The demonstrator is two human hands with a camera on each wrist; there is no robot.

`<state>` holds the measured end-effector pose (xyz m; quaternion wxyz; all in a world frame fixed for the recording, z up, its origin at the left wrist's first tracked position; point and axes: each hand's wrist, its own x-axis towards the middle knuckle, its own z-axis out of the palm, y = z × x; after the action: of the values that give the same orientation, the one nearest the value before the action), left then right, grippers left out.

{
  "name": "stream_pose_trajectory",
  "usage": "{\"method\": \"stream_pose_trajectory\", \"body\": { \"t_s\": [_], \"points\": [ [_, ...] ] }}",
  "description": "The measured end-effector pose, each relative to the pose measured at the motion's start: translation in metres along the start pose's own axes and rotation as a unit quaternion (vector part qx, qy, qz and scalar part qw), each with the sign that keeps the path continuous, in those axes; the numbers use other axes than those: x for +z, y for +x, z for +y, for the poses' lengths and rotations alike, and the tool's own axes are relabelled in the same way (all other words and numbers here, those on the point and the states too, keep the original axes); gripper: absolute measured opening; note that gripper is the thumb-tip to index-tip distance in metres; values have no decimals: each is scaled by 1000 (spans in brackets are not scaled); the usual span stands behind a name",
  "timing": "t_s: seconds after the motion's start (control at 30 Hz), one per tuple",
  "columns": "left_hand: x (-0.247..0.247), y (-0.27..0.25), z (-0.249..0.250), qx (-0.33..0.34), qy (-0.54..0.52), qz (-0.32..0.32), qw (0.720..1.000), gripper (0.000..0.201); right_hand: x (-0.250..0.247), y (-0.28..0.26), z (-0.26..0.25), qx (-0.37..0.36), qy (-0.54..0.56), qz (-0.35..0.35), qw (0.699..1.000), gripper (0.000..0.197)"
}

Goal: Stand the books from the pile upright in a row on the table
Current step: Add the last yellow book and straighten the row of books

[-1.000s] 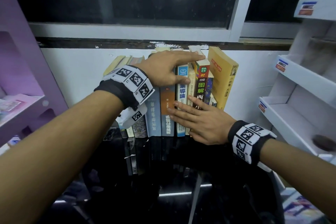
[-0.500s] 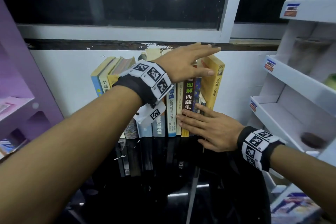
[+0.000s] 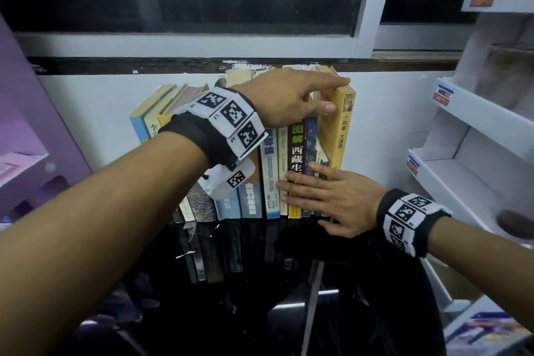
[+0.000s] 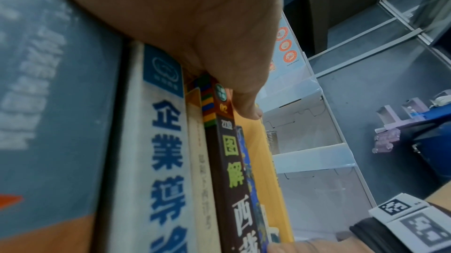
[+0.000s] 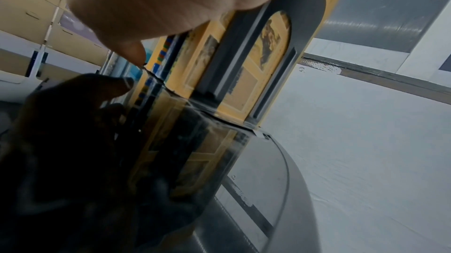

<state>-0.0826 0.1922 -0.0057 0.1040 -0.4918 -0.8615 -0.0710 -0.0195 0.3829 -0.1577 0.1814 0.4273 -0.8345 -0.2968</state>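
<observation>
A row of books (image 3: 251, 199) stands upright against the white wall at the back of the black table (image 3: 260, 283). The yellow book (image 3: 341, 130) is the right-most one, next to a brown-spined book (image 3: 297, 150). My left hand (image 3: 291, 98) lies over the book tops, index finger stretched along the yellow book's top and thumb against its front edge. My right hand (image 3: 332, 199) lies flat, fingers straight, on the lower spines at the right end. In the left wrist view the thumb (image 4: 244, 93) sits between the brown spine (image 4: 231, 170) and the yellow book (image 4: 263, 170). The right wrist view shows the yellow book's cover (image 5: 256, 64).
A white shelf unit (image 3: 462, 170) stands close on the right of the books, and a purple shelf unit (image 3: 29, 139) on the left. A dark window ledge (image 3: 173, 65) runs just above the book tops. The glossy table mirrors the books and my hands.
My left hand slid right along the book tops onto the yellow book. That book leaned right before and now stands almost straight against the row. My right hand stayed on the lower spines.
</observation>
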Motion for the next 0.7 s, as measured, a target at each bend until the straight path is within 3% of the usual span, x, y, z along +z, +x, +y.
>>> {"method": "stream_pose_trajectory", "body": {
  "t_s": [0.37, 0.7],
  "points": [
    [-2, -3, 5, -2, -3, -9, 1000, 52, -4, 1, 4, -7, -16, 1, 1000, 87],
    [2, -1, 4, 4, -19, -2, 1000, 52, -7, 6, -1, 18, -26, 24, 999, 74]
  ]
}}
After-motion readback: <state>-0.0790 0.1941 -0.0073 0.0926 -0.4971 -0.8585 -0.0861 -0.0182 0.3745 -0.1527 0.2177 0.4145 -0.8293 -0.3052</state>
